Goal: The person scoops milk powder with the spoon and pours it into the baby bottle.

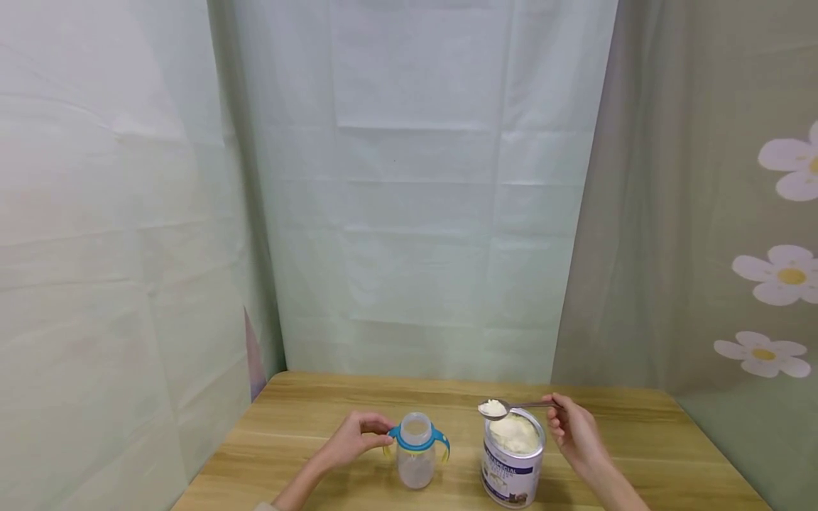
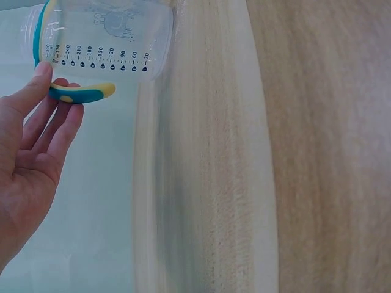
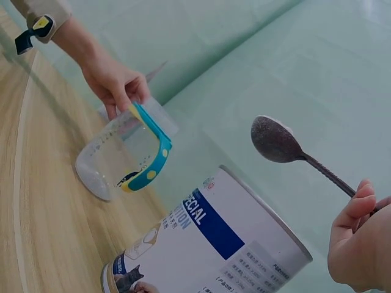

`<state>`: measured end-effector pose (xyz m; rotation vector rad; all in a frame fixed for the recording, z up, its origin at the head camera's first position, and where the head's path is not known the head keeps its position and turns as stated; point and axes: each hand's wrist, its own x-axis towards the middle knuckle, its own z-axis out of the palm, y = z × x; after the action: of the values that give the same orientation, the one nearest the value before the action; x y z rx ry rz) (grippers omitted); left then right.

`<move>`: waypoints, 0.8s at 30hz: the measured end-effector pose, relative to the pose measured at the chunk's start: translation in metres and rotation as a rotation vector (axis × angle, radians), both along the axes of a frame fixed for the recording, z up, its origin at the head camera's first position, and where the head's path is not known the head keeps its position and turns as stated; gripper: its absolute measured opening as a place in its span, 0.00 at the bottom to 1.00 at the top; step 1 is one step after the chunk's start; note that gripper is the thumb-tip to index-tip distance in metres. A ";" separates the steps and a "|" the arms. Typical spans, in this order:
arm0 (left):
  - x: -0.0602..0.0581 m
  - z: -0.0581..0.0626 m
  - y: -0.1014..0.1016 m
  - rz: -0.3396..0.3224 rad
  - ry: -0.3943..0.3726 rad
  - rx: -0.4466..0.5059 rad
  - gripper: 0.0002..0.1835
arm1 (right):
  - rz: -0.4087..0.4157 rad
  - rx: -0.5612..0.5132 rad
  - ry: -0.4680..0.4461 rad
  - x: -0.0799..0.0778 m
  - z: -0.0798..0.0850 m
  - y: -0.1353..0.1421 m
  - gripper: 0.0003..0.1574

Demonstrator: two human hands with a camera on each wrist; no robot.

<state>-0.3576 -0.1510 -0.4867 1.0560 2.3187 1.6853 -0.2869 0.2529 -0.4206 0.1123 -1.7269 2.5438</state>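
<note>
A clear baby bottle [image 1: 415, 470] with a blue and yellow two-handled collar stands upright on the wooden table, its top uncapped. My left hand [image 1: 359, 440] pinches one of its handles [image 2: 82, 93] between thumb and fingers. To the right is a white tin [image 1: 509, 479], open and filled with pale powder [image 1: 515, 433]. Above its rim, my right hand [image 1: 575, 433] holds a dark metal spoon [image 3: 278, 141] by the handle, the bowl level and heaped with powder. In the right wrist view only the underside of the spoon's bowl shows.
The wooden table [image 1: 307, 397] reaches back to a pale hanging curtain [image 1: 422, 248]. More curtain hangs on both sides, with white flowers [image 1: 789, 275] printed on the right one. Bottle and tin stand apart, with bare wood between them.
</note>
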 end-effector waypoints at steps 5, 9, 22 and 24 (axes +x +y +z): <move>-0.003 -0.001 0.000 0.003 0.008 -0.014 0.13 | -0.013 -0.011 -0.015 -0.001 0.003 -0.004 0.24; -0.005 -0.001 0.000 0.004 0.003 -0.029 0.12 | -0.013 -0.023 -0.027 -0.001 0.006 -0.007 0.24; -0.005 0.000 0.000 0.010 0.004 -0.037 0.12 | -0.010 -0.032 -0.050 -0.004 0.007 -0.019 0.23; -0.004 0.001 0.000 0.012 0.006 -0.034 0.12 | -0.017 -0.030 -0.054 -0.005 0.007 -0.021 0.22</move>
<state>-0.3619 -0.1507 -0.4853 1.0444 2.3529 1.6434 -0.2918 0.2318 -0.4138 0.0272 -1.6998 2.5828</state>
